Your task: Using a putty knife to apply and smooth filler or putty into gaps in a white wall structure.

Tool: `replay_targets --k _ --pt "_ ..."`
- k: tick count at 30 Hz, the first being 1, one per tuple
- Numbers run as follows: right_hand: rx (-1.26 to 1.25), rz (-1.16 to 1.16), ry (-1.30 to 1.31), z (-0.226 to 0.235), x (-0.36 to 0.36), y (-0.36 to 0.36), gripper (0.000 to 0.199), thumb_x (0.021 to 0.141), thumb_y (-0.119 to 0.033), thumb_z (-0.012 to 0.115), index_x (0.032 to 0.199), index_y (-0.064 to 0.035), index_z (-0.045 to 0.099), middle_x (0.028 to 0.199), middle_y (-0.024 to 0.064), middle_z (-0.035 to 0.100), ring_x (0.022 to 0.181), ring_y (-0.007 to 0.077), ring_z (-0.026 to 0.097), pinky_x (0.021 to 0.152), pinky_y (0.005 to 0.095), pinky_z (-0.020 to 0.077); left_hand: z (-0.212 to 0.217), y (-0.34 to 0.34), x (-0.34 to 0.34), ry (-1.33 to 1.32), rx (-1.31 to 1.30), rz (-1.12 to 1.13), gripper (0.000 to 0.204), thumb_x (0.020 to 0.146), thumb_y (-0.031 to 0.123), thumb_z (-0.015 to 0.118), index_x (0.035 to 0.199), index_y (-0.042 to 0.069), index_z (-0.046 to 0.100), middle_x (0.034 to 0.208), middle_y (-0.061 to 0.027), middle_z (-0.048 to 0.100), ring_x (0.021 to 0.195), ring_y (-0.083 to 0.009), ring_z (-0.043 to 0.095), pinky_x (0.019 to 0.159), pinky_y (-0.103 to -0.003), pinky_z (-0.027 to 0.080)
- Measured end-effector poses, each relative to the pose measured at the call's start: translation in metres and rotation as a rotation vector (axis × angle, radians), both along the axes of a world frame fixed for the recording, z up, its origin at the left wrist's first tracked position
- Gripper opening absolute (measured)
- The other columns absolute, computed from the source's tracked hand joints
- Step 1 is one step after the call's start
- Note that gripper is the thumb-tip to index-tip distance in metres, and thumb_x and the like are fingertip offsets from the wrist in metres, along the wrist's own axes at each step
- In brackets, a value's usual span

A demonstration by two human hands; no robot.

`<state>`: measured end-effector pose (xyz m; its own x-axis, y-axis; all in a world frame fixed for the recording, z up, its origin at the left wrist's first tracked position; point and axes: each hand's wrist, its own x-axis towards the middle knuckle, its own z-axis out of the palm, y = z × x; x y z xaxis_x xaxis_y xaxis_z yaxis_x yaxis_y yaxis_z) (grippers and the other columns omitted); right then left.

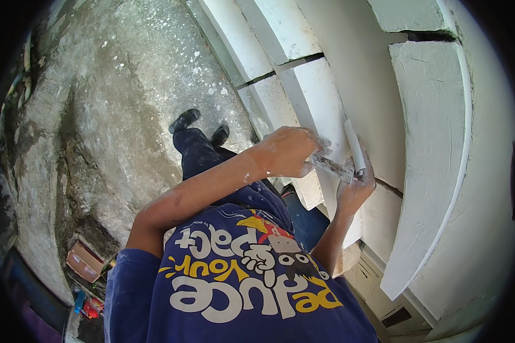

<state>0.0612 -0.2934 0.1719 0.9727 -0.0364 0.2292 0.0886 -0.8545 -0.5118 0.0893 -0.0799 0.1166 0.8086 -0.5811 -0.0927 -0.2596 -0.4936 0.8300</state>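
Note:
My left hand (pixel 289 151), flecked with white filler, is closed on the handle end of a putty-smeared scraper (pixel 332 167). The scraper's blade reaches across to my right hand (pixel 355 186). That hand grips a second flat tool, a narrow white blade (pixel 355 146) standing upright against the white wall ledge (pixel 320 103). Both hands meet at chest height right in front of the stepped white plaster moulding (pixel 435 143). The scraper's tip touches the base of the white blade.
Below me are my dark trousers and black shoes (pixel 184 120) on a rough, paint-spattered concrete floor (pixel 131 86). A cardboard box (pixel 84 260) and some small colourful containers (pixel 86 306) lie at the lower left. A black gap (pixel 423 35) splits the moulding higher up.

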Motion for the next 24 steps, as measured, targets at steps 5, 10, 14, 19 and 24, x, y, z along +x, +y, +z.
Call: replay_targets --k 5,10,14,19,24 --pt "-0.034 -0.054 -0.021 -0.002 -0.049 -0.035 0.041 0.089 0.004 0.061 0.130 0.0059 0.065 0.122 0.0210 0.071 0.103 0.0239 0.070 0.089 0.0343 0.0548 0.004 0.028 0.031 -0.471 -0.157 0.374 0.074 0.076 0.022 0.075 0.140 -0.009 0.052 0.160 -0.0230 0.035 0.152 -0.0359 0.026 0.126 -0.043 0.023" --pt "-0.042 -0.085 -0.109 -0.016 -0.067 -0.033 0.044 0.080 0.006 0.060 0.124 0.0075 0.068 0.111 0.0241 0.073 0.099 0.0356 0.071 0.089 0.0407 0.0546 -0.011 -0.036 0.012 -0.459 -0.007 0.008 0.079 0.085 0.026 0.065 0.146 -0.016 0.038 0.161 -0.0340 0.024 0.155 -0.0412 0.015 0.128 -0.049 0.009" --pt "-0.101 -0.150 -0.058 -0.003 -0.076 -0.035 0.042 0.081 0.006 0.062 0.122 0.0080 0.068 0.112 0.0246 0.073 0.098 0.0364 0.071 0.089 0.0402 0.0550 -0.010 -0.039 0.004 -0.141 -0.453 -0.235 0.069 0.082 0.013 0.059 0.146 -0.008 0.045 0.158 -0.0248 0.039 0.151 -0.0339 0.031 0.128 -0.048 0.015" --pt "-0.018 -0.312 -0.088 -0.009 -0.092 -0.049 0.036 0.084 0.005 0.064 0.120 0.0086 0.069 0.112 0.0236 0.073 0.093 0.0324 0.070 0.085 0.0405 0.0547 -0.010 0.021 0.055 -0.484 -0.023 0.274 0.069 0.082 0.017 0.063 0.142 -0.013 0.047 0.159 -0.0308 0.032 0.153 -0.0391 0.024 0.128 -0.048 0.013" --pt "0.066 -0.348 -0.126 -0.018 -0.105 -0.064 0.035 0.086 0.004 0.065 0.120 0.0099 0.068 0.104 0.0209 0.073 0.088 0.0288 0.068 0.081 0.0396 0.0541 0.006 -0.052 0.004 -0.267 -0.014 -0.003 0.089 0.080 0.021 0.070 0.149 -0.018 0.030 0.163 -0.0362 0.015 0.157 -0.0409 0.007 0.128 -0.051 0.007"
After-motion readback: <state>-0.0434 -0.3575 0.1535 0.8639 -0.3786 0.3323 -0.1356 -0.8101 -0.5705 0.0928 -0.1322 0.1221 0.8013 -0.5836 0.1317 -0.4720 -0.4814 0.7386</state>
